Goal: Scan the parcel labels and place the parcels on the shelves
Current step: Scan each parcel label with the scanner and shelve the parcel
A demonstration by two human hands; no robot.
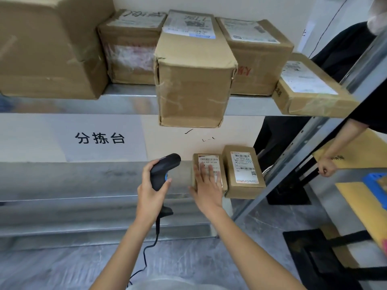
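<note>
While the right hand point(206, 181) lies flat with its fingers spread on top of a small cardboard parcel point(206, 164), pressing rather than gripping, the parcel sits on the lower metal shelf point(94, 178) at its front right end, touching a second small parcel point(244, 171) on its right. The palm covers the lower half of the white label point(208, 161), so a scan attempted now could miss a barcode hidden beneath it. The left hand point(151, 192) is wrapped closed around a black handheld scanner point(162, 171), nose pointing up and right toward the parcels; its cable point(150, 248) hangs down past the forearm and could snag. Both small parcels sit close to the shelf's front edge, and the right one seems to overhang it, so a sideways push may tip it off. On the upper shelf point(129, 104), directly above, a tall box point(193, 80) juts well past the edge; a knock could bring it down. Another person's hand point(326, 166) rests to the right.
</note>
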